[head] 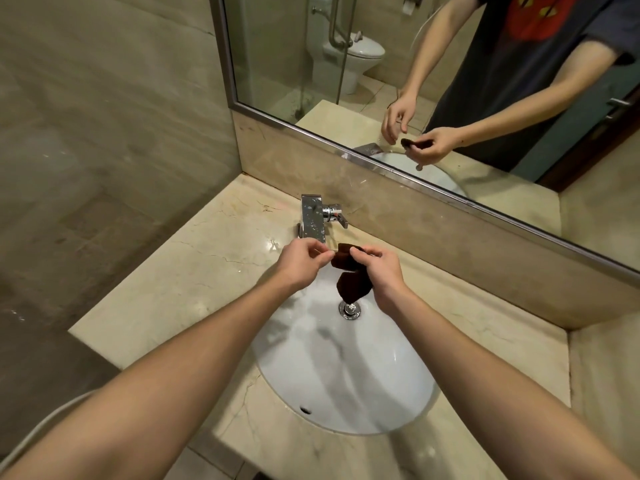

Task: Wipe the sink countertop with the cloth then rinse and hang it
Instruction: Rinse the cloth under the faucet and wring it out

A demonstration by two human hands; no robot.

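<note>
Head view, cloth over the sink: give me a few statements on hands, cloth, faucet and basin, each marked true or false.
1. The right hand grips the dark cloth. True.
2. The cloth lies flat on the countertop. False: it hangs above the basin, near the drain.
3. The left hand rests on the faucet handle. False: it is beside the cloth, fingers pinched.
4. The mirror shows a toilet. True.
5. Water fills the basin. False: the bowl is not filled.

Both bare forearms reach forward, hands close together. Right hand (382, 271) closed in a grip, fingers curled. Left hand (300, 263) pinching, fingertips together.
</note>
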